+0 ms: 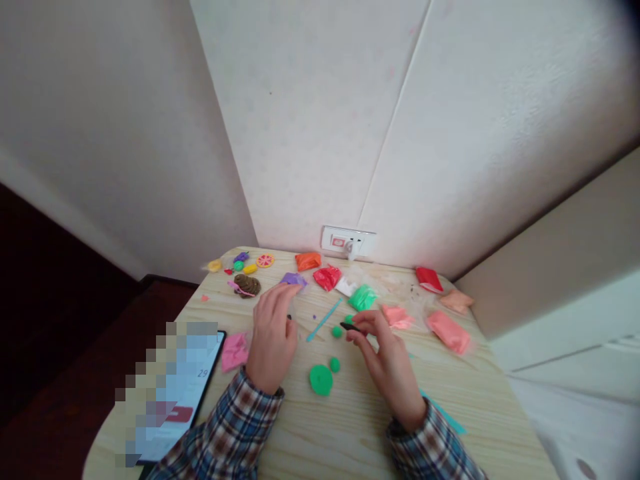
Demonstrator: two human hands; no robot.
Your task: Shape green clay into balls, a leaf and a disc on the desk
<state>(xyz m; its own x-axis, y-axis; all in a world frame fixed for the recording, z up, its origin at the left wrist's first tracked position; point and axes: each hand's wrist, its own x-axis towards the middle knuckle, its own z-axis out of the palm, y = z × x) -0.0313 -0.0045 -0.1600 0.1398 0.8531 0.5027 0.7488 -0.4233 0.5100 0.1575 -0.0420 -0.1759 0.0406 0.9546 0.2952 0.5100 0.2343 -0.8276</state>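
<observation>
Between the thumb and fingers of my right hand (383, 357) is a thin black piece (350, 327), perhaps clay. My left hand (273, 337) has its fingers bent together over the table, with a small dark spot (289, 317) by the thumb; what it grips is mostly hidden. Below and between the hands lies a flat green clay disc (321, 380), with a small green ball (335, 365) at its upper right. Another green ball (337, 331) sits left of my right fingertips. A thin blue clay tool (324, 320) lies slanted between the hands.
Clay packets fill the table's back, among them orange (308, 261), red (327, 277), green (363, 297) and salmon (450, 332) ones. A pink packet (235, 351) and a tablet (185, 400) lie left. Small clay fruit shapes (265, 261) stand back left. A wall socket (349, 241) is behind.
</observation>
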